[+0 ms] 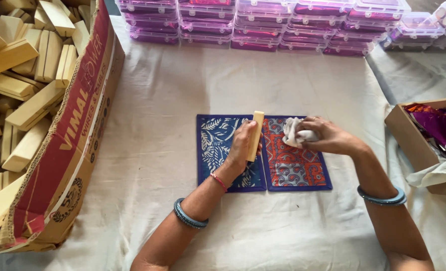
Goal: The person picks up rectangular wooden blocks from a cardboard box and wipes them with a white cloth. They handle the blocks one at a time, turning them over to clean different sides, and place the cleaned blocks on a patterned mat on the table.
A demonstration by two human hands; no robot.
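While the left hand [240, 148] grips a wood block [255, 135] upright, fingers closed round its lower half, the right hand [328, 136] pinches a bunched white cloth [296, 133] just right of the block, likely so the cloth can reach its side. Block stands over the seam of two printed mats: blue mat [218, 150] left of it, red mat [296, 165] right, laid edge to edge, probably as a work pad on the sheet. Big carton [77, 140] of like blocks far left of the block, clear purple cases [263, 25] stacked beyond it, small box [409, 135] with purple foil far right, cut off by the frame. Block's base hidden by the palm; whether cloth touches block is unclear.
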